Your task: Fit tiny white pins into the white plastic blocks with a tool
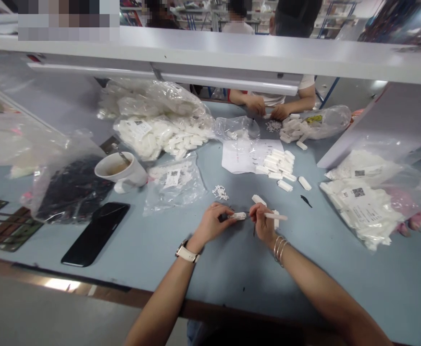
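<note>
My left hand [216, 222] pinches a small white oblong plastic piece [236, 216] with dark marks along its face. In the fingers of my right hand [263, 225] is a slim pen-like tool with a pale handle [277, 217]; its dark thin tip points toward that piece, and whether they touch I cannot tell. Just beyond the right fingers lies another white plastic block [258, 199], and one more [276, 222] shows partly behind the handle. A little heap of tiny white parts [220, 192] sits past the left hand. Farther off is a pile of white blocks [277, 163].
On the left are a black phone [95, 235], a white cup [133, 175] with a spoon, and a bag of dark items [73, 192]. Bags of white parts [160, 134] stand behind; another bag [365, 206] lies right. Across the table, a co-worker's hands [268, 109] handle similar parts.
</note>
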`<action>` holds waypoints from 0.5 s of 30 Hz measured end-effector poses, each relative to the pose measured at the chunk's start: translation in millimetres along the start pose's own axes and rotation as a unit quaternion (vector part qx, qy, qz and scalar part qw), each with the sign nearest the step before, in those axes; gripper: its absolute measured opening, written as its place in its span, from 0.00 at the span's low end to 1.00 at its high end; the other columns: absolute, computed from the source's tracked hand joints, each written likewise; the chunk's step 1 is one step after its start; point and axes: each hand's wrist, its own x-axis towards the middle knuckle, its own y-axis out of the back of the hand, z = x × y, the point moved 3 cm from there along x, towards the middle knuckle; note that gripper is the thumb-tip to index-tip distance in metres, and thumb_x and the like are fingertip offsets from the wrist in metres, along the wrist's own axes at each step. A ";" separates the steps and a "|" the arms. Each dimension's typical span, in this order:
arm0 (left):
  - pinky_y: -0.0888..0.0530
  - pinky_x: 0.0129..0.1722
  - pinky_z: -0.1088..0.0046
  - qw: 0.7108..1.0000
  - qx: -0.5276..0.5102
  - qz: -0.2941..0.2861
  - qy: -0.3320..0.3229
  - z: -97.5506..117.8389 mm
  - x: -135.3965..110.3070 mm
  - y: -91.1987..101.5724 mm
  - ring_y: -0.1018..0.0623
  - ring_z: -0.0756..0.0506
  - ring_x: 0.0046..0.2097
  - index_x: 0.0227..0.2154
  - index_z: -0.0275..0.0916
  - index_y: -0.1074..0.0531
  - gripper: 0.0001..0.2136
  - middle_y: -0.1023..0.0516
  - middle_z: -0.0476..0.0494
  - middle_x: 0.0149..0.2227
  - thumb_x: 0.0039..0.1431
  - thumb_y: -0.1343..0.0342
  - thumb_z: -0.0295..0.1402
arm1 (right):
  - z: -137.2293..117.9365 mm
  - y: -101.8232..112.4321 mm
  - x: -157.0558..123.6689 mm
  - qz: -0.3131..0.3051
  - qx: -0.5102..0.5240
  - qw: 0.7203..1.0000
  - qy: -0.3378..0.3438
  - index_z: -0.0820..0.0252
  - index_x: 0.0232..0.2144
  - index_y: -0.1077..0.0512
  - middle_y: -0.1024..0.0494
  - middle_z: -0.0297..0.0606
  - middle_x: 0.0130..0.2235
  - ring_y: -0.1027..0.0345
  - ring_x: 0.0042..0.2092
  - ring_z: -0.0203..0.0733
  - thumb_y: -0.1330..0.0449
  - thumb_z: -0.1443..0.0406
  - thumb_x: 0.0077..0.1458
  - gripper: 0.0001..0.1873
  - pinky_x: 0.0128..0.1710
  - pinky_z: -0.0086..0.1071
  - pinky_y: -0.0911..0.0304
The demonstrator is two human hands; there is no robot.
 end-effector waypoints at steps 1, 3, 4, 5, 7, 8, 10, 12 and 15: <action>0.29 0.39 0.66 1.000 -0.002 0.000 0.000 -0.5 0.0 -0.2 0.26 0.43 0.37 0.30 0.42 0.23 0.09 0.21 0.45 0.31 0.51 0.38 0.42 | 1.2 -0.6 -0.7 0.001 0.005 1.000 -0.002 0.56 0.20 0.36 0.38 0.31 0.19 0.45 0.21 0.34 0.60 0.43 0.60 0.31 0.20 0.29 0.47; 0.29 0.39 0.66 1.000 -0.005 0.002 0.001 -1.8 -0.1 -0.6 0.26 0.43 0.37 0.30 0.42 0.23 0.10 0.21 0.45 0.31 0.51 0.38 0.43 | 1.5 -0.8 -1.2 0.013 0.011 1.000 -0.005 0.56 0.18 0.37 0.38 0.31 0.18 0.46 0.20 0.33 0.59 0.42 0.59 0.31 0.20 0.29 0.47; 0.29 0.39 0.66 1.000 -0.006 0.003 0.002 -2.4 -0.1 -0.8 0.26 0.43 0.37 0.30 0.42 0.23 0.10 0.20 0.45 0.32 0.51 0.38 0.43 | 0.7 -0.6 -1.0 0.020 0.011 1.000 -0.007 0.56 0.17 0.38 0.38 0.31 0.18 0.46 0.19 0.33 0.59 0.42 0.59 0.32 0.19 0.29 0.47; 0.29 0.39 0.66 1.000 -0.006 0.004 0.002 -2.8 -0.1 -0.9 0.26 0.43 0.37 0.30 0.42 0.23 0.09 0.20 0.45 0.32 0.51 0.39 0.43 | -0.4 -0.5 -0.6 0.024 0.009 1.000 -0.009 0.56 0.17 0.38 0.38 0.31 0.18 0.47 0.19 0.33 0.58 0.41 0.58 0.32 0.19 0.29 0.47; 0.29 0.39 0.66 1.000 -0.006 0.004 -0.001 -2.7 -0.1 -0.8 0.26 0.43 0.37 0.30 0.42 0.24 0.09 0.20 0.45 0.32 0.51 0.39 0.42 | -2.3 -0.6 0.5 0.020 0.003 1.000 -0.017 0.57 0.16 0.38 0.38 0.30 0.17 0.47 0.18 0.32 0.56 0.42 0.58 0.31 0.18 0.28 0.48; 0.29 0.39 0.66 1.000 -0.005 0.003 -0.003 -2.3 -0.1 -0.7 0.26 0.43 0.37 0.30 0.42 0.24 0.09 0.20 0.45 0.32 0.51 0.38 0.42 | -2.7 -0.8 0.9 0.015 0.002 1.000 -0.023 0.57 0.17 0.38 0.38 0.30 0.16 0.47 0.18 0.32 0.56 0.42 0.58 0.31 0.18 0.28 0.48; 0.29 0.39 0.66 1.000 -0.004 0.001 -0.004 -1.3 -0.1 -0.3 0.26 0.44 0.37 0.30 0.42 0.23 0.09 0.20 0.45 0.32 0.52 0.38 0.41 | -2.6 -1.0 1.4 0.012 0.005 0.999 -0.036 0.56 0.17 0.38 0.39 0.30 0.16 0.46 0.18 0.32 0.54 0.42 0.57 0.30 0.17 0.28 0.49; 0.29 0.38 0.67 1.000 -0.003 0.003 -0.001 -0.7 -0.2 -0.1 0.26 0.44 0.36 0.30 0.43 0.23 0.09 0.21 0.45 0.31 0.52 0.38 0.42 | -1.9 -0.9 1.5 0.016 0.007 0.999 -0.044 0.56 0.17 0.38 0.39 0.30 0.16 0.46 0.18 0.32 0.54 0.41 0.57 0.30 0.17 0.27 0.49; 0.29 0.37 0.68 1.000 -0.001 0.006 0.003 -0.6 -0.4 -0.2 0.26 0.44 0.36 0.29 0.43 0.23 0.08 0.21 0.45 0.31 0.51 0.38 0.41 | -2.6 -1.1 1.8 0.020 0.007 0.999 -0.044 0.56 0.16 0.38 0.39 0.29 0.15 0.46 0.17 0.32 0.54 0.41 0.56 0.30 0.17 0.27 0.48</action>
